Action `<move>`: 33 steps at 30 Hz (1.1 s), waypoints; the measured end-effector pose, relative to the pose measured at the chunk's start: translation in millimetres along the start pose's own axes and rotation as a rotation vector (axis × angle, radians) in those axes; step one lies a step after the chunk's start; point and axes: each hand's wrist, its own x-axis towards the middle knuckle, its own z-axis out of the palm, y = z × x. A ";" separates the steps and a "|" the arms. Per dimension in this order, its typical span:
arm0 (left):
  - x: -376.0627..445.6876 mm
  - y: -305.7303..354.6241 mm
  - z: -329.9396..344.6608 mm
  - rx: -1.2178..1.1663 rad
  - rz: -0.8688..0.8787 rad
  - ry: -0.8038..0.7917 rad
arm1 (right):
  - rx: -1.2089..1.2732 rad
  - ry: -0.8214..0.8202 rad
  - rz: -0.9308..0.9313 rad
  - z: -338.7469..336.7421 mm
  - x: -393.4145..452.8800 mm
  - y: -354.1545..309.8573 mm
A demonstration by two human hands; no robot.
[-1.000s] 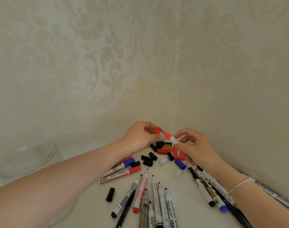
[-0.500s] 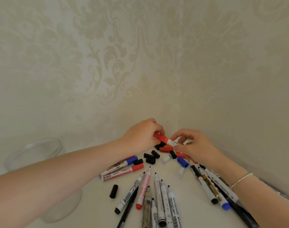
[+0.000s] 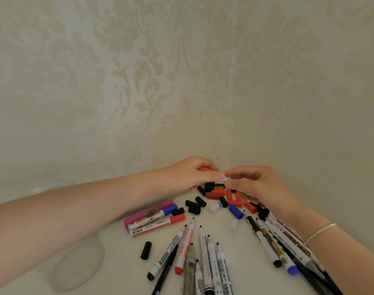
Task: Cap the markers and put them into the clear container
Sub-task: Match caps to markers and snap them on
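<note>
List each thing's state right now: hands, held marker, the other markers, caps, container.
Left hand: grips red cap.
Right hand: holds the marker's white barrel.
Red cap: on the held marker's tip.
Three capped markers: lying together.
Uncapped markers: fanned out, tips bare.
Loose caps: scattered.
Container: mostly behind left arm, contents unclear.

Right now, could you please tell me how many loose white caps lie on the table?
2. One white cap lies just left of the blue cap; the other white cap lies nearer the camera, below it. Others could be hidden under the right hand.
</note>
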 end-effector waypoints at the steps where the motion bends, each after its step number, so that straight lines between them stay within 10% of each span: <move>1: 0.8 2.8 1.2 -0.055 -0.041 -0.002 | 0.023 -0.004 0.001 0.7 0.5 -0.8; 20: 2.8 12.6 7.1 -0.385 -0.141 -0.008 | -0.016 0.103 0.004 6.7 2.0 -13.0; 33: 12.0 -23.5 11.2 -0.076 -0.098 -0.104 | -0.041 -0.012 0.117 10.3 3.6 9.6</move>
